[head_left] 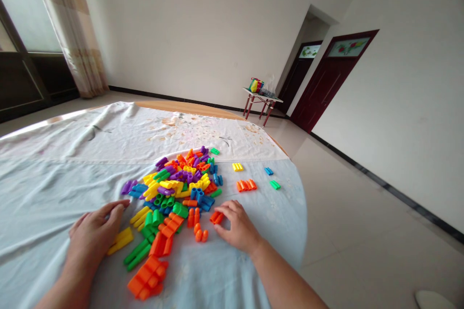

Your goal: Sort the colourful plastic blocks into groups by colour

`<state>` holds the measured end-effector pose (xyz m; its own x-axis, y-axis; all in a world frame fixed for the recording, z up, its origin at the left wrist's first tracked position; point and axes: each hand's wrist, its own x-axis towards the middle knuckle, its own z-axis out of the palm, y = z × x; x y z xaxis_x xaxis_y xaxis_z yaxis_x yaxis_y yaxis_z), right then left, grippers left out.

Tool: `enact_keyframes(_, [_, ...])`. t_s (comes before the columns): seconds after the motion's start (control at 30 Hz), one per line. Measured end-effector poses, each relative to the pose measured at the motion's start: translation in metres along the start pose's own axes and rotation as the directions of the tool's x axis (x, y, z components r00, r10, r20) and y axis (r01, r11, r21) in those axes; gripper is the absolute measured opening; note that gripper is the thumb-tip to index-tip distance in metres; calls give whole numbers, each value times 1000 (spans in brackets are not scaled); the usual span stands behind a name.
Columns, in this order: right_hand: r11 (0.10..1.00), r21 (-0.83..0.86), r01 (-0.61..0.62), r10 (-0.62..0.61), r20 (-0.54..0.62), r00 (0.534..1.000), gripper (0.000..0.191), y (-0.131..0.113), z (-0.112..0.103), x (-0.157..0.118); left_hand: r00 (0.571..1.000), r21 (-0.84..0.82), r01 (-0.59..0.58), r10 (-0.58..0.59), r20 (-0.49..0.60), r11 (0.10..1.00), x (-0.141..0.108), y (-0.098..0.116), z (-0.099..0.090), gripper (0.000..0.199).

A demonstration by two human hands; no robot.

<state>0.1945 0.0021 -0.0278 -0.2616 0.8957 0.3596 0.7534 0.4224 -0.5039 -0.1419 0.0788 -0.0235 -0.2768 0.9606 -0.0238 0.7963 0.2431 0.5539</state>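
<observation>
A heap of plastic building blocks point(181, 178), made of joined tubes in orange, yellow, green, blue and purple, lies on the cloth. My right hand point(237, 224) is at the heap's right side, its fingers closed round an orange block point(216, 217). On the left, my left hand point(96, 231) rests on the cloth beside the heap with thumb and forefinger stretched out; a yellow block point(121, 240) lies partly under its edge. Nearest to me is a larger orange block cluster point(147, 277). Whether the left hand grips anything is not plain, but no block shows between its fingertips.
Right of the heap lie an orange row of blocks point(246, 185), a yellow block point(237, 167), a blue block point(268, 171) and a green block point(275, 185). The round table's cloth point(72, 169) is wrinkled. A small side table point(263, 95) holds a colourful bag point(255, 85).
</observation>
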Motion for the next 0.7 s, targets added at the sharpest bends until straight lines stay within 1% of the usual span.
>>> enact_keyframes(0.1, [998, 13, 66, -67, 38, 997, 58, 2, -3, -1, 1000, 14, 20, -20, 6, 1000, 2, 0, -1, 49])
enact_keyframes(0.17, [999, 21, 39, -39, 6, 999, 64, 3, -4, -2, 1000, 19, 17, -18, 10, 1000, 2, 0, -2, 49])
enact_keyframes(0.23, [999, 20, -40, 41, -49, 998, 60, 3, -3, -2, 1000, 20, 13, -13, 10, 1000, 3, -1, -2, 49])
enact_keyframes(0.3, [994, 3, -108, 108, -77, 991, 51, 2, 0, -3, 1000, 19, 5, -5, -4, 1000, 4, -2, -1, 48])
enact_keyframes(0.4, [994, -32, -109, 107, -49, 993, 39, 1, 3, -2, 999, 20, -6, 7, -37, 1000, 6, -3, 2, 47])
enact_keyframes(0.47, [994, -24, -103, 102, -57, 993, 36, 3, 1, -1, 999, 23, -7, 8, -39, 1000, 6, -4, 3, 47])
enact_keyframes(0.57, [987, 12, -160, 160, -164, 973, 37, 17, -7, -1, 1000, 28, -1, 1, -15, 1000, 6, -4, 2, 48])
enact_keyframes(0.63, [977, 15, -213, 210, -243, 947, 38, 32, -16, -1, 1000, 27, 7, -8, 2, 1000, 6, -4, 1, 49])
enact_keyframes(0.7, [967, -3, -254, 242, -288, 927, 39, 48, -24, -3, 1000, 21, 2, -2, 3, 1000, 5, -4, 0, 50])
